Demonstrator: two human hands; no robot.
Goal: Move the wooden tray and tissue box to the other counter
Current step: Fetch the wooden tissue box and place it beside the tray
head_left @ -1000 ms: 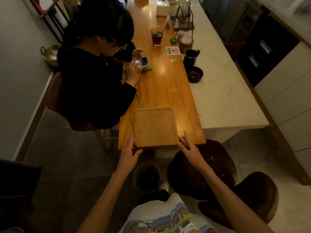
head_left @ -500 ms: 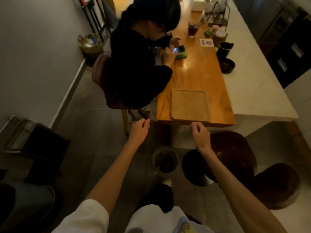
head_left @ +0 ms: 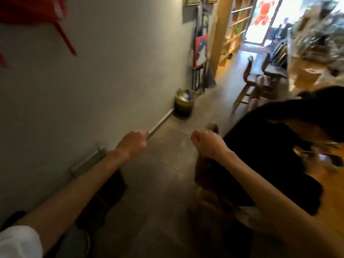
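Observation:
The wooden tray and the tissue box are out of view. My left hand is stretched out over the floor near the grey wall, fingers curled into a loose fist with nothing in it. My right hand is held out beside it, also curled shut and holding nothing, just in front of the seated person's back. The picture is blurred by motion.
A seated person in black on a wooden chair fills the right side, at the wooden counter. A grey wall runs along the left. A basket stands on the floor by the wall. Chairs and shelves lie further down the aisle.
The view has swung left, away from the counter and tray, towards the wall and aisle. Both hands have left the tray's edge and curled shut in the air.

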